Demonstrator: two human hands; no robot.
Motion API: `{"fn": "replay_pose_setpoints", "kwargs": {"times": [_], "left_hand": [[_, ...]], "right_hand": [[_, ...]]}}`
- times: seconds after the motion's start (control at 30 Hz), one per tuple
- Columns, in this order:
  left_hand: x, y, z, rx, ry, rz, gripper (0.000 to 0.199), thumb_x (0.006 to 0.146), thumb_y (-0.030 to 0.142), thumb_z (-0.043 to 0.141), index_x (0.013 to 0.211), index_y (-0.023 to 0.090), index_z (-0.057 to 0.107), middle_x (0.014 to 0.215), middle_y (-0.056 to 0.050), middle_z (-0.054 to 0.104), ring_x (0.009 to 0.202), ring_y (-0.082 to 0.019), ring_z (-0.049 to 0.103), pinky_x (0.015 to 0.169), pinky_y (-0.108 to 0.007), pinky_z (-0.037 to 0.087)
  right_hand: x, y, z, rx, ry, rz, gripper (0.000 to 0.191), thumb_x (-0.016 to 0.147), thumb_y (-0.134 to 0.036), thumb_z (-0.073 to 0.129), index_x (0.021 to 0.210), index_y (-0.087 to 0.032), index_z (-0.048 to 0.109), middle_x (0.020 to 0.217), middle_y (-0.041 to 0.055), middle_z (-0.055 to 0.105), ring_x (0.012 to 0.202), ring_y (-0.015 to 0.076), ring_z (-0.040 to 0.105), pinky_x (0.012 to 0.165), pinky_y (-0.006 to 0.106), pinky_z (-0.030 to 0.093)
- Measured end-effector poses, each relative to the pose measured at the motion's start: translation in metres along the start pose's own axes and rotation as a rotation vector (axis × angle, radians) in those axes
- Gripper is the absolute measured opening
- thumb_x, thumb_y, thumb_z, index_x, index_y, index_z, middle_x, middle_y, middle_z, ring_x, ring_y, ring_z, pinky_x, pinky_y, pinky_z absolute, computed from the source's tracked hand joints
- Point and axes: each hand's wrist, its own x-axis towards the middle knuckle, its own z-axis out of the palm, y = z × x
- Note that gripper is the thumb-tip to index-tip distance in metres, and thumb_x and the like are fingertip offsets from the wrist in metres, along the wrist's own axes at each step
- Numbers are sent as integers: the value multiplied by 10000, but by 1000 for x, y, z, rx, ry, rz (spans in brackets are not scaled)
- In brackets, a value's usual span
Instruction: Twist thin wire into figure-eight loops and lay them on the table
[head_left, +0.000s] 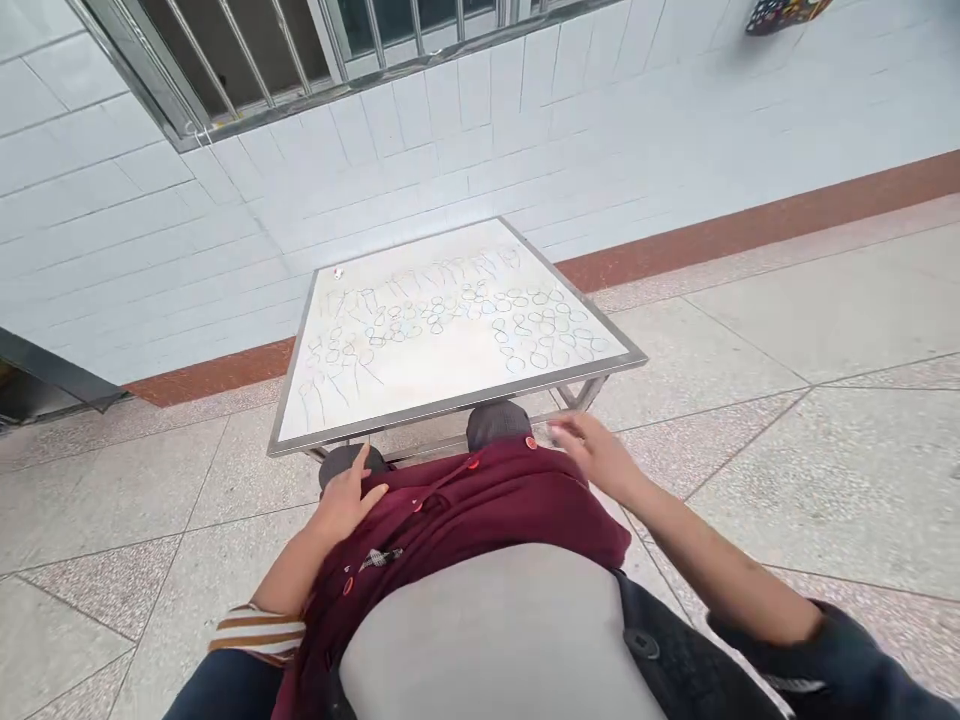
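Observation:
A maroon garment with red buttons (480, 500) lies across the person's lap, over the dark knees. My left hand (346, 507) rests on its left edge, with thumb and fingers apart. Just off the garment's right side is my right hand (592, 450), fingers loosely spread and slightly blurred, with nothing seen in it. In front of the knees stands a low table (442, 365) with a white top and a metal frame. Rows of thin curved and looped pieces or marks cover much of its top; which they are I cannot tell.
A white tiled wall (420, 180) with a barred window (292, 50) rises behind the table. Speckled stone floor (795, 440) surrounds it. A small whitish object (338, 273) sits at the table's far left corner. Something colourful (784, 14) shows at the top right.

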Motion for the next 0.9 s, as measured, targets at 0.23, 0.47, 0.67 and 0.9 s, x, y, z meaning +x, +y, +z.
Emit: {"fn": "replay_pose_setpoints", "kwargs": {"times": [0.23, 0.47, 0.67, 0.9], "left_hand": [[-44, 1, 28, -187, -220, -10, 525, 933, 461, 335, 1419, 271, 397, 1334, -65, 577, 1233, -251, 533, 1009, -389, 400], [-57, -21, 53, 124, 59, -167, 572, 927, 397, 268, 1392, 96, 412, 1182, -165, 660, 991, -308, 662, 917, -458, 448], [-51, -20, 46, 90, -25, -286, 582, 938, 392, 199, 1431, 104, 309, 1057, -145, 699, 790, -281, 704, 727, -419, 510], [4, 4, 5, -238, 172, -164, 501, 868, 467, 472, 1310, 232, 498, 1183, -85, 640, 1120, -256, 595, 999, -451, 426]], "right_hand": [[2, -38, 78, -42, -860, -140, 302, 873, -380, 566, 698, -156, 670, 727, 99, 687, 781, 250, 665, 725, 331, 477], [-19, 16, 59, 206, -917, 24, 342, 921, -429, 455, 873, -159, 659, 749, 13, 666, 670, 137, 599, 577, 218, 443], [-15, 14, 62, 306, -744, 3, 285, 940, -397, 433, 911, -196, 632, 870, 32, 664, 817, 162, 614, 752, 262, 462], [75, 21, 37, -100, -222, -98, 196, 953, -271, 439, 933, -215, 625, 878, 28, 652, 803, 159, 603, 729, 264, 458]]}}
